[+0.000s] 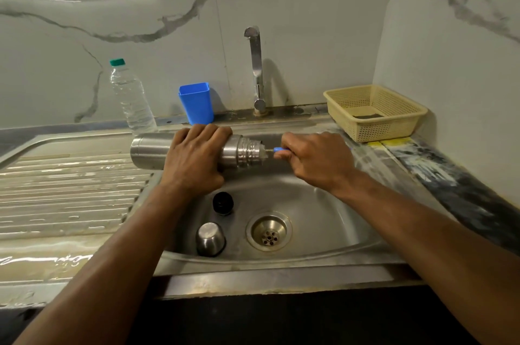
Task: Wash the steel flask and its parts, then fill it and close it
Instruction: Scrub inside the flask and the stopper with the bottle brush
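flask: brushed steel cylinder (149, 153), held horizontal over the sink's back edge, threaded stepped neck pointing right, mouth open
left hand: (194, 160) wrapped over the flask mid-body, fingers curled round it, firm grip
right hand: (315, 158) fingers closed round a blue-handled brush (278, 149); thin stem runs into the flask mouth, bristle end hidden inside
cup lid: steel, tapered, (211, 239) upside down on the basin floor, left of the drain
stopper: black, round, ribbed (223, 203), in the basin behind the cup lid
sink: stainless basin (323, 220), perforated drain, ridged wet drainboard on the left
tap: chrome, upright (257, 71)
rest: clear ribbed plastic bottle (130, 97) with green cap; blue plastic cup (195, 104); cream mesh basket (374, 112); marble-look wall
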